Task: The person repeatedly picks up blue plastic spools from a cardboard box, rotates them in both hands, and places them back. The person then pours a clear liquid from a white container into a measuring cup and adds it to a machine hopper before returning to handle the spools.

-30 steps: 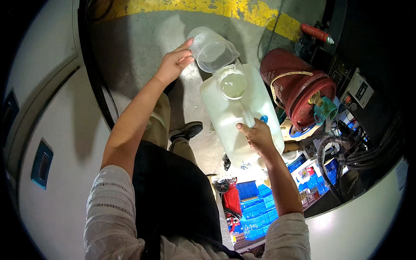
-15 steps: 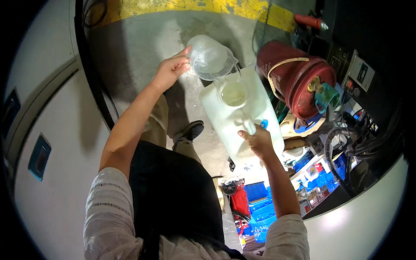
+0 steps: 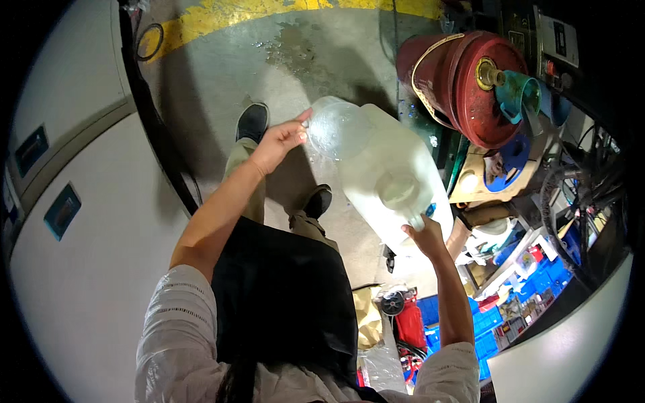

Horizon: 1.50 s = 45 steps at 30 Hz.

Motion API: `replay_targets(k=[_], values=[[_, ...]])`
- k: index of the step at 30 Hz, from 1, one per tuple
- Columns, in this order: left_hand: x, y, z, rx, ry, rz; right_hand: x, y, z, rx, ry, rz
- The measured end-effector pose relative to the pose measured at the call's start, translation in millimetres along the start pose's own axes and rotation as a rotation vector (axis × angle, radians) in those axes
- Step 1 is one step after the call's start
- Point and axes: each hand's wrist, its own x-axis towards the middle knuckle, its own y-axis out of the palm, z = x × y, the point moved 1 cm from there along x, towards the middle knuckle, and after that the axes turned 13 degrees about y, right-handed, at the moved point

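Left hand [image 3: 279, 142] grips clear pitcher [image 3: 334, 127], tipped beside jug's top | right hand [image 3: 424, 233] clasps white jug [image 3: 396, 181] at its handle, above floor [image 3: 222, 60] | we judge pouring under way, jug's fill indiscernible

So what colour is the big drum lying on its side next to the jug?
The drum is dark red with a brass-coloured cap, seen clearly in the head view.

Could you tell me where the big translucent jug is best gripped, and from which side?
Best taken at the handle near its neck, from the person's side, where the right hand has its grip now. The translucent jug is wide and smooth, so its body likely offers no purchase. The left hand holds a clear cup at its far end.
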Motion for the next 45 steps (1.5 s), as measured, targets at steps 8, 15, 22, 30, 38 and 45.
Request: replay_targets(k=[8,15,22,30,38,45], values=[[-86.6,32.8,-36.6,-0.022,0.091,-0.231,-0.5,12.1,-36.0,0.034,-0.258,-0.193],[-204.6,96.8,-189.2,-0.025,0.313,-0.428,-83.2,43.7,-69.3,0.18,-0.326,-0.389],[-316.6,158.8,-378.5,-0.096,0.701,-0.572,-168.9,45.8,-81.0,0.247,-0.58,-0.517],[-456.4,210.4,-612.4,-0.006,1.053,-0.604,-234.4,-12.1,-47.8,0.188,-0.533,-0.465],[-599.7,218.5,-824.1,-0.043,1.378,-0.912,-168.5,1.0,-5.4,0.285,-0.531,-0.575],[-764.4,164.5,-910.8,0.295,1.458,-1.183,-188.0,-1.8,96.1,0.157,-0.47,-0.462]])
